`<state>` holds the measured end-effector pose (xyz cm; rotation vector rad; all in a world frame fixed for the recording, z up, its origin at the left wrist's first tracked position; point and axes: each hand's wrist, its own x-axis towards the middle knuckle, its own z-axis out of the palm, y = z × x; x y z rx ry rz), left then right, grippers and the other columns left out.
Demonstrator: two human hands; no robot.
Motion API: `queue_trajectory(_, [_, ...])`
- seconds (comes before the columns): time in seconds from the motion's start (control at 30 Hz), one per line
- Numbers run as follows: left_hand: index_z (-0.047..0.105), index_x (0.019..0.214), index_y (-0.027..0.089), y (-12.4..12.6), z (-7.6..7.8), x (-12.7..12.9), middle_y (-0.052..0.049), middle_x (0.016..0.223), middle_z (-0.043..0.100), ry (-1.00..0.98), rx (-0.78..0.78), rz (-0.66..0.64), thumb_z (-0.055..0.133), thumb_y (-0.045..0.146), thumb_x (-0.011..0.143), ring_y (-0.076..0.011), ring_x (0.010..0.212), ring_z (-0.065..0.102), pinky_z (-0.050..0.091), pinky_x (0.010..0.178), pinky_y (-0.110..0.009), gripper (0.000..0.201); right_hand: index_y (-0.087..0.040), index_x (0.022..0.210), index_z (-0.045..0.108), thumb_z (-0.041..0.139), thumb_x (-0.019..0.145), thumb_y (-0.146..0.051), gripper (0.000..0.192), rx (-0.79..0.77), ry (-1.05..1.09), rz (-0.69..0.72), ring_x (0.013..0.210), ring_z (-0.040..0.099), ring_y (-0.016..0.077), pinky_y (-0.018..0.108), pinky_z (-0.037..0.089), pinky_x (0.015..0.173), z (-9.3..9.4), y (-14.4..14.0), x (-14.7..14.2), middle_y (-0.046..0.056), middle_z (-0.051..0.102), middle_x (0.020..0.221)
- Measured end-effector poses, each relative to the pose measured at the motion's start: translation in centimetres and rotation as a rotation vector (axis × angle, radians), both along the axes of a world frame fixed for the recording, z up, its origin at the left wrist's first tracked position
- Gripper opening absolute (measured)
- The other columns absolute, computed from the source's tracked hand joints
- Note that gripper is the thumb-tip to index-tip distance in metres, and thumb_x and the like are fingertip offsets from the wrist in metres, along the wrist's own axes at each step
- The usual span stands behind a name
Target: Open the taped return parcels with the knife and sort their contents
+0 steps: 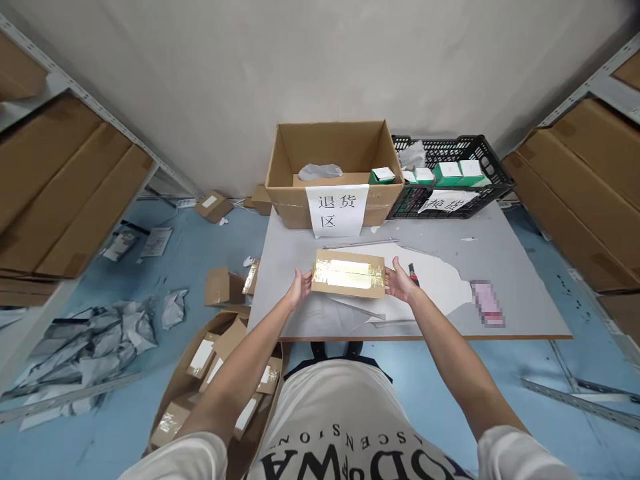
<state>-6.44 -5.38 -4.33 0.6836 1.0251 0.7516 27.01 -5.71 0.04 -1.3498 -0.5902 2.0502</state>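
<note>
A long brown cardboard box (pixel 349 273), with clear tape and a white label across its top, is held level over the table. My left hand (pixel 300 287) grips its left end and my right hand (pixel 399 280) grips its right end. Some fingers of both hands are hidden by the box. Just beyond my right hand lies a box cutter (pixel 413 274) with a red and black handle. White sheet material (pixel 437 281) spreads on the grey table (pixel 525 293) around the box.
At the table's back stand a large open carton (pixel 290 208) with a paper sign (pixel 337 212) and a black crate (pixel 493 172) holding green-and-white boxes (pixel 447 173). Left of me, a big carton (pixel 193 360) holds several parcels. Grey bags (pixel 115 333) litter the floor. Shelves flank both sides.
</note>
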Motion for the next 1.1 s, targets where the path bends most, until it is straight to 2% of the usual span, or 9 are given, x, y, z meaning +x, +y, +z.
queue_trajectory(0.17, [0.048,0.134,0.02,-1.8,-1.6,-0.2,-0.01,0.135,0.052,0.02,-0.031,0.1,0.01,0.07,0.086,-0.0253,0.129,0.044,0.034,0.105,-0.038,0.079,-0.029,0.126,0.053,0.012,0.079,-0.078,0.079,0.015,-0.006,0.066,0.115,0.055,0.0253,0.045,0.047,0.092,-0.7,0.4,-0.2,0.008,0.059,0.126])
queue_trajectory(0.3, [0.045,0.136,0.021,-1.4,-2.3,-0.4,-0.009,0.142,0.044,0.13,0.004,0.074,0.021,0.069,0.087,-0.0263,0.132,0.039,0.032,0.107,-0.041,0.073,-0.029,0.125,0.054,0.019,0.082,-0.075,0.071,0.074,-0.035,-0.035,0.117,0.055,0.0247,0.045,0.046,0.093,-2.1,-0.7,-0.2,0.007,0.058,0.128])
queue_trajectory(0.43, [0.036,0.142,0.02,-1.8,-2.8,-1.3,-0.011,0.148,0.031,0.229,0.154,0.043,0.04,0.074,0.078,-0.0296,0.136,0.031,0.029,0.109,-0.044,0.083,-0.03,0.13,0.049,0.045,0.08,-0.067,0.063,0.245,-0.121,-0.204,0.132,0.039,0.0228,0.045,0.035,0.104,-4.5,-3.6,0.1,0.006,0.043,0.143])
queue_trajectory(0.5, [0.033,0.143,0.019,-2.4,-3.1,-1.7,-0.012,0.15,0.027,0.299,0.271,0.009,0.057,0.072,0.069,-0.0309,0.137,0.027,0.026,0.111,-0.044,0.095,-0.029,0.135,0.043,0.062,0.072,-0.059,0.072,0.351,-0.203,-0.227,0.138,0.027,0.0224,0.045,0.026,0.109,-5.9,-5.3,0.3,0.005,0.033,0.149])
queue_trajectory(0.6, [0.04,0.139,0.017,-3.2,-3.7,-1.7,-0.013,0.146,0.036,0.408,0.421,-0.101,0.074,0.061,0.057,-0.0319,0.136,0.03,0.02,0.113,-0.042,0.1,-0.028,0.135,0.042,0.074,0.06,-0.048,0.085,0.417,-0.325,-0.192,0.139,0.025,0.0246,0.049,0.021,0.11,-7.6,-7.1,-0.3,0.005,0.036,0.147])
queue_trajectory(0.7, [0.05,0.132,0.015,-3.2,-4.0,-0.8,-0.014,0.134,0.052,0.428,0.442,-0.11,0.07,0.061,0.062,-0.0314,0.127,0.044,0.024,0.111,-0.045,0.085,-0.023,0.123,0.053,0.07,0.062,-0.048,0.069,0.455,-0.442,-0.135,0.127,0.043,0.0279,0.049,0.029,0.107,-8.4,-7.3,-1.6,0.007,0.056,0.13])
queue_trajectory(0.87, [0.056,0.124,0.014,-2.2,-2.8,0.0,-0.011,0.12,0.063,0.453,0.454,-0.065,0.054,0.06,0.076,-0.0298,0.115,0.054,0.038,0.101,-0.042,0.067,-0.018,0.092,0.064,0.05,0.077,-0.055,0.042,0.541,-0.688,-0.044,0.098,0.06,0.0281,0.045,0.041,0.094,-7.4,-5.7,-2.2,0.009,0.069,0.098])
queue_trajectory(0.97, [0.064,0.114,0.017,-1.5,-1.4,-0.4,-0.006,0.105,0.07,0.623,0.46,-0.082,0.05,0.057,0.078,-0.0293,0.106,0.059,0.045,0.092,-0.038,0.055,-0.02,0.081,0.065,0.05,0.078,-0.055,0.038,0.547,-0.761,0.004,0.092,0.061,0.028,0.041,0.045,0.087,-5.9,-4.5,-0.8,0.007,0.071,0.087])
queue_trajectory(1.1, [0.072,0.087,0.016,-0.2,0.0,-0.4,-0.003,0.073,0.07,0.766,0.401,-0.17,0.049,0.057,0.078,-0.026,0.083,0.064,0.05,0.074,-0.032,0.047,-0.021,0.061,0.062,0.055,0.076,-0.053,0.036,0.428,-0.741,0.077,0.078,0.064,0.0261,0.036,0.05,0.072,-4.3,-2.5,0.8,0.006,0.068,0.066])
